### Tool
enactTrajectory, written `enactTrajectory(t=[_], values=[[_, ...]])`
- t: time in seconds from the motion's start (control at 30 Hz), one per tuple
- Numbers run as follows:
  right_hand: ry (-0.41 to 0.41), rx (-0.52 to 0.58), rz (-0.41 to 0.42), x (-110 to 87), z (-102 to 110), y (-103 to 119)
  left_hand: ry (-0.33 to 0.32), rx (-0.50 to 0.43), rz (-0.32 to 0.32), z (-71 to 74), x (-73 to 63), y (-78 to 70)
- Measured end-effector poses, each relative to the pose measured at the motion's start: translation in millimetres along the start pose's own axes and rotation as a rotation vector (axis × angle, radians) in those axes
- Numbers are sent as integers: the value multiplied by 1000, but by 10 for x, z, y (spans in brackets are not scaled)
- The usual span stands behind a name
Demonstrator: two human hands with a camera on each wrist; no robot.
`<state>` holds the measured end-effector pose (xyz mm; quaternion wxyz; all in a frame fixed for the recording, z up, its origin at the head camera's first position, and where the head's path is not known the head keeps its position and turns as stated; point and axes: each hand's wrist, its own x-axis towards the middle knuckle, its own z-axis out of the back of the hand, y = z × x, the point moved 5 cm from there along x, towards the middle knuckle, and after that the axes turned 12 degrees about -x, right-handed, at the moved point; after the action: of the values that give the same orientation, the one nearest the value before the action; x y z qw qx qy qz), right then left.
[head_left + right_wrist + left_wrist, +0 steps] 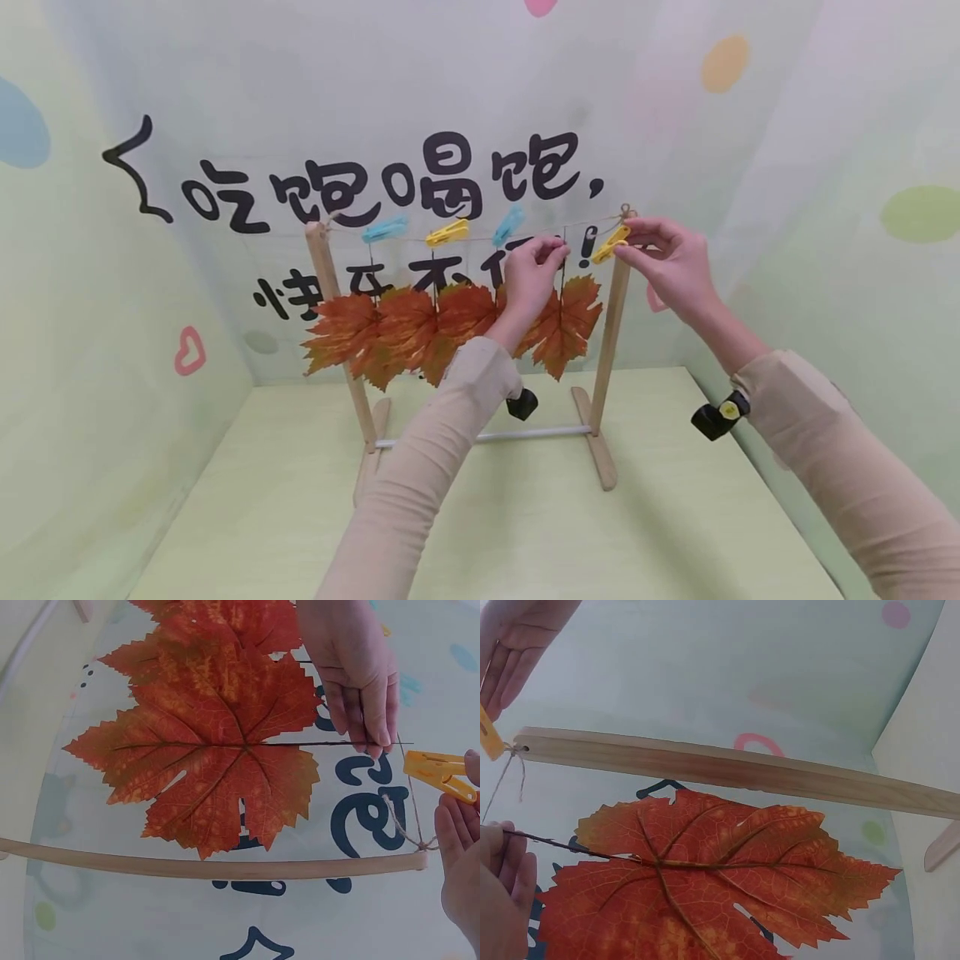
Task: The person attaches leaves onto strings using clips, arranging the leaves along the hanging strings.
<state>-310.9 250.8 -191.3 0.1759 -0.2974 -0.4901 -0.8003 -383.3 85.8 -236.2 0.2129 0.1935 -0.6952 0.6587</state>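
Note:
An orange-red artificial maple leaf (562,325) hangs by its dark stem, which my left hand (531,279) pinches near the top, beside the twine. In the right wrist view the stem's tip crosses the twine (409,772). My right hand (671,267) holds a yellow clothespin (611,245) between thumb and fingers, close to the right post's top. Its nose points toward the twine and stem; whether its jaws are spread I cannot tell. More leaves (405,325) hang to the left in an overlapping row, below two blue clothespins (386,229) and another yellow clothespin (447,232) on the line.
A wooden rack holds the twine between its left post (324,262) and right post (611,342). A white rod (532,434) joins its feet on the pale green table (525,525). Behind stands a wall (300,75) with black lettering.

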Motion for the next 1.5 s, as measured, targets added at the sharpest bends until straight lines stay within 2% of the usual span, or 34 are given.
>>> enactTrajectory(t=[0.13,0.23,0.37,0.63,0.77,1.0,1.17,1.5], values=[[-20,41,-19,84,-21,50,-25,12,-7,5,24,12],[-44,63,-31,150,-37,94,-42,6,12,9,43,51],[-72,43,-34,229,-61,123,-67,-2,41,-5,71,87],[-111,25,-11,365,-127,129,-110,-40,42,-7,87,72],[-136,57,4,396,-180,130,-117,-50,48,-13,75,60],[-167,36,-38,430,-212,77,-122,-64,50,-32,70,64],[-177,55,-75,460,-222,35,-131,-63,42,-32,73,57],[-145,104,-115,505,-268,-15,-131,-77,45,-54,78,84]])
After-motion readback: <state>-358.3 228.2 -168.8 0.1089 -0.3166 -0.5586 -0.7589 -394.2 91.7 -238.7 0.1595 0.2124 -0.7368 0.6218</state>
